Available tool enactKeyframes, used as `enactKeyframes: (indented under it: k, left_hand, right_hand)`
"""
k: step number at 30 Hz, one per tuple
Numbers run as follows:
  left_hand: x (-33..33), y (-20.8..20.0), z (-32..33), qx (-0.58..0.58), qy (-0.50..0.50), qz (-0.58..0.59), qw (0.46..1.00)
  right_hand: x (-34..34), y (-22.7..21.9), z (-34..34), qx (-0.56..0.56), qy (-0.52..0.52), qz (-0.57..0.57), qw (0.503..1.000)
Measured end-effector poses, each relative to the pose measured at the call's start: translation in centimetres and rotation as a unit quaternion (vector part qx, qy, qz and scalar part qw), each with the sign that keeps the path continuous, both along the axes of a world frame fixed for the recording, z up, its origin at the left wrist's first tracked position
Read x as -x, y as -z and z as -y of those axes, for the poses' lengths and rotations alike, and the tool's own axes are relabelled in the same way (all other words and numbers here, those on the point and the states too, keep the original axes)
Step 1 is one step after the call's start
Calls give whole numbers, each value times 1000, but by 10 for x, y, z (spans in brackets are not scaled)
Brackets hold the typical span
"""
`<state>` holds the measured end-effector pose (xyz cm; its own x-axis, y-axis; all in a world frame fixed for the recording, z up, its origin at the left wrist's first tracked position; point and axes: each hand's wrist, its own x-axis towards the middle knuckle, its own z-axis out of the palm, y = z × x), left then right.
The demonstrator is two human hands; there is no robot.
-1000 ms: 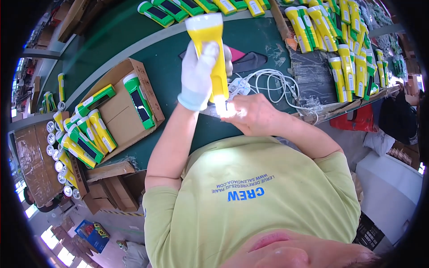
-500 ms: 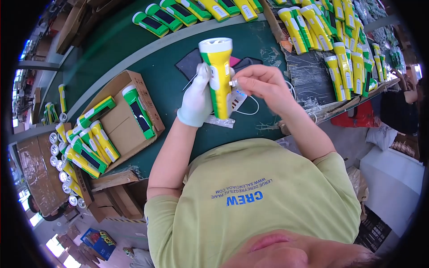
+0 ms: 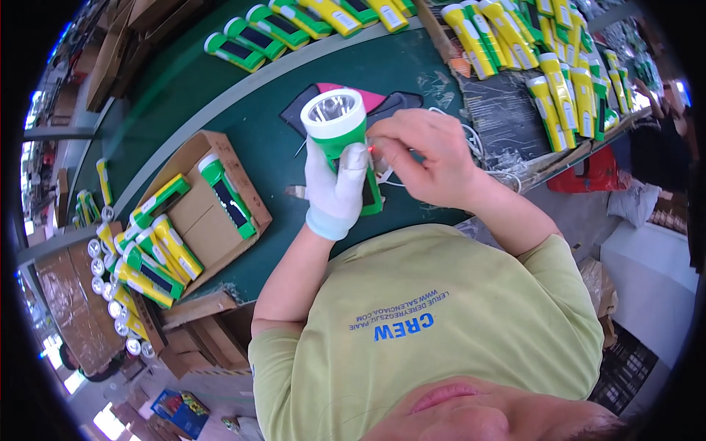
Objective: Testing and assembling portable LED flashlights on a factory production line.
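Observation:
My left hand [image 3: 334, 187], in a white glove, is wrapped around a flashlight [image 3: 334, 123] with a green body and a broad white head. The reflector end points up and toward me, and a dark panel shows partly beside the glove. My bare right hand [image 3: 434, 158] is closed in a pinch at the flashlight's right side, on the small plug of a white cable. Its fingers mostly hide that plug. A small red light [image 3: 371, 148] glows between the fingertips and the flashlight. Behind them lies a black and pink cloth item [image 3: 360, 98] on the green table [image 3: 257, 121].
To the left, an open cardboard box [image 3: 254, 198] holds several flashlights, with more piled beyond it. A row of flashlights [image 3: 265, 33] lies along the far side. Many others cover cardboard [image 3: 500, 110] at the right. White cable [image 3: 471, 140] coils behind my right hand.
My left hand has turned and tipped the flashlight, so its green side and reflector now show instead of the yellow side. The right hand stays at its side, and a red light now shows.

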<state>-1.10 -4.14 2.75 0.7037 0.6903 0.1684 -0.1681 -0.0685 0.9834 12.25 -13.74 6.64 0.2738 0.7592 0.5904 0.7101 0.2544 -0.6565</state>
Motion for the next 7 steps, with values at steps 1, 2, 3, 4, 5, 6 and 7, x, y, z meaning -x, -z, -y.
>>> enactKeyframes:
  k: [1, 2, 3, 4, 5, 6, 7]
  left_hand:
    - [5, 7, -4, 56, 24, -27, 998]
    - [10, 13, -5, 109, 50, -51, 991]
    - [13, 0, 4, 217, 64, -40, 973]
    - [19, 25, 1, 167, 68, -60, 982]
    - [22, 34, -1, 82, 53, -73, 993]
    - [32, 50, -8, 126, 64, -73, 987]
    - [39, 40, -29, 257, 109, -53, 959]
  right_hand:
    - [-1, 0, 2, -4, 4, 20, 1000]
    - [3, 4, 5, -8, 0, 6, 1000]
    - [1, 10, 9, 12, -23, -8, 1000]
    - [-3, 14, 15, 40, -42, -35, 998]
    - [-8, 20, 23, 62, -27, -34, 997]
    - [-13, 27, 30, 81, -14, -35, 996]
    - [-27, 33, 39, 92, 41, -107, 989]
